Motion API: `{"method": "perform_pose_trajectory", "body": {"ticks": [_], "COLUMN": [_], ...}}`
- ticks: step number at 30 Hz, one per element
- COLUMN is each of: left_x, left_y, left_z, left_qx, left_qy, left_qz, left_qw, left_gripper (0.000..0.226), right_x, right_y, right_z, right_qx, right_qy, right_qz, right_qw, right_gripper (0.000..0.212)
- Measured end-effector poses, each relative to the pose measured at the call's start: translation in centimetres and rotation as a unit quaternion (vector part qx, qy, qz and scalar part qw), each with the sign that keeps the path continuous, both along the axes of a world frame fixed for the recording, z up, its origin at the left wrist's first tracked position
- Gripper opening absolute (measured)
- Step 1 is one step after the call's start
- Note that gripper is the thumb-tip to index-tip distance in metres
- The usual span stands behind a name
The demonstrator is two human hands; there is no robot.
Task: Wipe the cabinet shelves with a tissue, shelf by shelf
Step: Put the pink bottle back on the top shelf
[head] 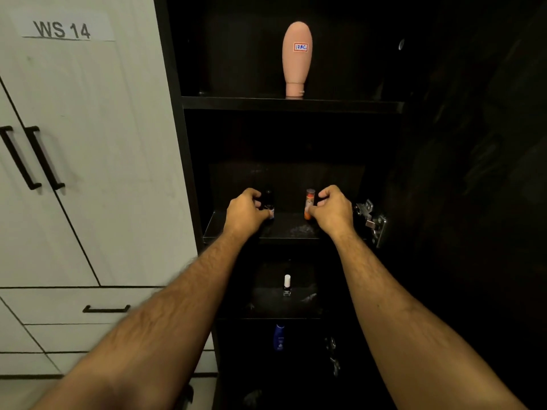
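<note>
Hands on second shelf [284, 229]: left hand [245, 210] grips dark bottle [268, 202], right hand [333, 208] pinches orange tube [309, 202]; lift both straight up, clear the shelf before wiping, no tissue visible.

Single view, head-worn, wide-angle. Position: directly in front of an open dark cabinet [177, 119], close enough that both forearms run from the bottom edge up to a middle shelf [284, 229]. Facing: forward and down into the cabinet interior. Coverage: upper shelf [290, 103] near the top of frame, lower shelves receding toward the bottom; white cupboard doors [97, 158] fill the left side, bent by lens distortion. Right side dark, little detail. No second view, so no shared area.
</note>
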State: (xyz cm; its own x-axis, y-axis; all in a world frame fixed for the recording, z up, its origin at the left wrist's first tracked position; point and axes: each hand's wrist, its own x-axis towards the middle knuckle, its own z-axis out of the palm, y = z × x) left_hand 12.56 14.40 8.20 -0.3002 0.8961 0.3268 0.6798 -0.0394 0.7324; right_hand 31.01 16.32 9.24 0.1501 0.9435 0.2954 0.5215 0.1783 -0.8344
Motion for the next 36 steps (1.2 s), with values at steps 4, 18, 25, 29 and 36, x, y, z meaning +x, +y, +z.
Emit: {"method": "perform_pose_trajectory", "body": {"ticks": [4, 18, 25, 29, 36], "left_x": [0.8, 0.6, -1.8, -5.7, -15.4], "left_y": [0.9, -0.6, -6.8, -10.6, -16.8], "left_z": [-0.4, 0.0, 0.4, -1.6, -5.2], "left_qx": [-0.005, 0.035, 0.085, 0.065, 0.007], "left_qy": [0.029, -0.003, -0.131, -0.201, -0.241], "left_qz": [0.002, 0.001, -0.068, -0.063, 0.002], "left_qw": [1.000, 0.999, 0.985, 0.975, 0.970], "left_gripper": [0.054, 0.037, 0.021, 0.024, 0.022], "right_x": [-0.2, -0.6, -2.6, -6.0, -16.1], "right_y": [1.0, 0.8, -4.2, -8.3, -13.3], "right_z": [-0.3, -1.0, 0.5, -0.2, -3.9], "right_qx": [-0.017, 0.010, -0.012, -0.066, -0.107], "right_qy": [-0.009, 0.023, 0.206, 0.271, 0.204], "right_qz": [0.015, 0.028, 0.160, 0.226, 0.269], "right_qw": [1.000, 0.999, 0.965, 0.933, 0.935], "right_gripper": [0.042, 0.025, 0.025, 0.024, 0.019]}}
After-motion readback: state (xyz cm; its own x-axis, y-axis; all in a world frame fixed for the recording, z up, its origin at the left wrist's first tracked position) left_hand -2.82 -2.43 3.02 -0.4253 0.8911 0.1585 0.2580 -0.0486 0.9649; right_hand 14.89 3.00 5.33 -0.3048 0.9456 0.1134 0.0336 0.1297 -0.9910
